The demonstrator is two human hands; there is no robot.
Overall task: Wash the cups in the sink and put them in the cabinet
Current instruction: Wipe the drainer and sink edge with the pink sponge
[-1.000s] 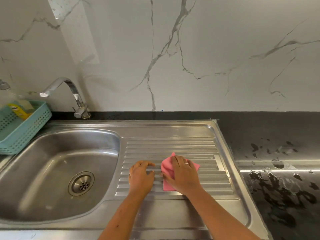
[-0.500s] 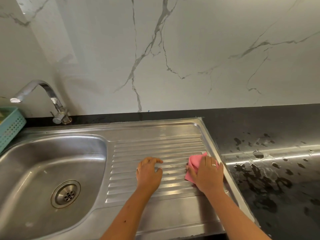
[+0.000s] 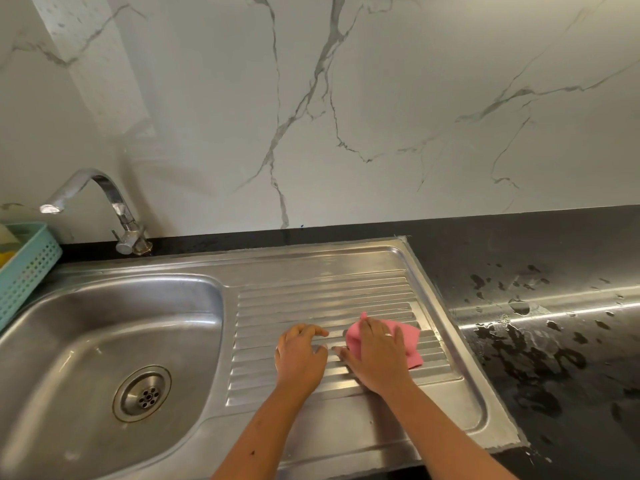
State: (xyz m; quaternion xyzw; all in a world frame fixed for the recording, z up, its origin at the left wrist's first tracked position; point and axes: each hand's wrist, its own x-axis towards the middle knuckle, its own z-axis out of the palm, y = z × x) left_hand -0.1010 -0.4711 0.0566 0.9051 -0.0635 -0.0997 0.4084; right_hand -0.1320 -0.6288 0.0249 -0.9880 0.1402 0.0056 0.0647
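Note:
My right hand (image 3: 377, 358) presses flat on a pink cloth (image 3: 408, 341) lying on the ribbed steel drainboard (image 3: 311, 292) right of the sink bowl (image 3: 104, 341). My left hand (image 3: 301, 355) rests beside it on the ribs, fingers loosely bent, holding nothing. No cups or cabinet are in view. The sink bowl has nothing in it but its drain (image 3: 142, 393).
A chrome tap (image 3: 104, 199) stands behind the bowl. A teal plastic basket (image 3: 27, 271) sits at the far left edge. The black counter (image 3: 554, 341) to the right carries water splashes. A white marble wall rises behind.
My right hand swept the pink cloth to the drainboard's right edge, then back toward the middle. My left hand stayed on the ribs.

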